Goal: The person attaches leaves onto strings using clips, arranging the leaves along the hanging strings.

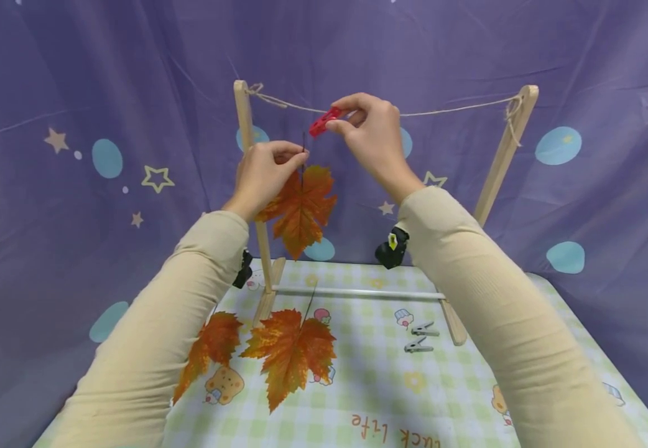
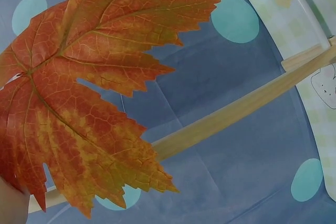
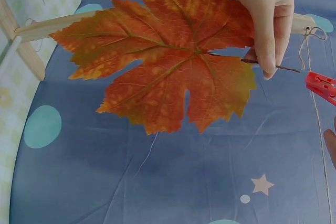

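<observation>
My left hand [image 1: 268, 171] pinches the dark stem of an orange maple leaf [image 1: 303, 208], which hangs below the fingers. The right wrist view shows the stem's bare tip poking out past the fingertips of that hand [image 3: 270, 22]. Up at the string [image 1: 441, 112], my right hand [image 1: 371, 127] holds a red clothespin [image 1: 324, 122] between thumb and fingers. The clothespin's front end points down toward the stem tip, with a small gap between them. In the left wrist view the leaf [image 2: 79, 87] fills the left side and hides most of the hand.
Two wooden posts [image 1: 500, 158] carry the string, joined low down by a white rod [image 1: 357, 292]. On the checkered tablecloth [image 1: 369, 379] lie a maple leaf [image 1: 296, 351], another leaf [image 1: 214, 342] partly behind my left sleeve, and two grey clothespins [image 1: 420, 345]. A purple curtain [image 1: 134, 81] stands behind.
</observation>
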`<state>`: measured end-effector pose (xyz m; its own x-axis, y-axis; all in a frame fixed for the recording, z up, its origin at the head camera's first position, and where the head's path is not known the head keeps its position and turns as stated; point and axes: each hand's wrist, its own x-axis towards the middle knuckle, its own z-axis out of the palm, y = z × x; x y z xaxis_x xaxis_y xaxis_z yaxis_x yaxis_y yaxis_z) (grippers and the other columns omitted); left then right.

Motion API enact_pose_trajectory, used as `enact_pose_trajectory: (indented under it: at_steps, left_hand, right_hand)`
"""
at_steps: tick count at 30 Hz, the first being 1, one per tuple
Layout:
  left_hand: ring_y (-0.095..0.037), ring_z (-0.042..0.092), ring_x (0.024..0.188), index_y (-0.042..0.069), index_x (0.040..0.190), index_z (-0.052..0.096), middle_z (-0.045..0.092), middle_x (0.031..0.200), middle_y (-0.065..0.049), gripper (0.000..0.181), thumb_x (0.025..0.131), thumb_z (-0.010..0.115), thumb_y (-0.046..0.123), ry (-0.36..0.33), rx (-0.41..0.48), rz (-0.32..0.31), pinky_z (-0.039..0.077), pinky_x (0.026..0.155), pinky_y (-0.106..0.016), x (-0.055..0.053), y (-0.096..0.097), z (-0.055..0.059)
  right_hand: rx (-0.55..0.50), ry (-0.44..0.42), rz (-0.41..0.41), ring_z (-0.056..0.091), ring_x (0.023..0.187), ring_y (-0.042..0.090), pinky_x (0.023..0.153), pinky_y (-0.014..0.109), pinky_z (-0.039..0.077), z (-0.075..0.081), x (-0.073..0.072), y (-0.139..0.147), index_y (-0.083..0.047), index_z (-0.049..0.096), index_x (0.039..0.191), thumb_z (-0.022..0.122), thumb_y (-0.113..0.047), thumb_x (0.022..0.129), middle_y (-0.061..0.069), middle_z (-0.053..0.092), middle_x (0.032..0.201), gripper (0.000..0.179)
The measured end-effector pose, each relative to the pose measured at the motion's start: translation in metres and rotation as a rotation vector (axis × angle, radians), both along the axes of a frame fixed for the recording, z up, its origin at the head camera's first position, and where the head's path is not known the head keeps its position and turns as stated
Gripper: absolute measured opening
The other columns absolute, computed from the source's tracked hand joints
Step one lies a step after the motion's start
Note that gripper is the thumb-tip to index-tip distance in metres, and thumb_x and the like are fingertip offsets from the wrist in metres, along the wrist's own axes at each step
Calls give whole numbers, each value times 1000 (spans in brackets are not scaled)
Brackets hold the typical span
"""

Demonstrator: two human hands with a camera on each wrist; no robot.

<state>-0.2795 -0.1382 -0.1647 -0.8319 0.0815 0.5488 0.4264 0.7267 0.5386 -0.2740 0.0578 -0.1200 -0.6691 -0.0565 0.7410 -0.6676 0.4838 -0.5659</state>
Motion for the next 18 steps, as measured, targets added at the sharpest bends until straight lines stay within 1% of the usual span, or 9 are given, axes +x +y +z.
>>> enact_pose_trajectory:
  at_steps: [6,10,13,18]
  left_hand:
    - [-12,66,100,20,119,75,74,106,3,34,95,66,43,4,30,-6,49,89,-33,-2,-2,0]
    - [-11,66,100,20,119,75,74,106,3,35,95,66,44,2,26,2,49,89,-33,-3,-3,-1]
    - [-11,67,100,20,118,75,74,107,3,34,95,66,43,2,24,-2,49,88,-33,-3,-3,0]
    - [-12,67,99,20,119,75,74,108,2,32,95,67,40,-1,25,-10,51,86,-32,-2,-1,0]
  right_hand:
    - [-9,5,-26,58,68,11,63,20,43,8,-4,-6,-5,77,106,80,-15,86,7,73,91,23]
    - [-30,20,-42,60,68,10,63,19,43,15,-8,-8,-4,77,105,80,-15,85,8,74,91,23]
    - [-38,16,-57,63,69,9,64,19,44,20,-10,-9,-4,76,105,79,-15,86,8,75,92,22]
    - [-12,-3,-85,66,74,9,66,18,46,30,-13,-14,-5,77,105,78,-17,87,6,75,95,22]
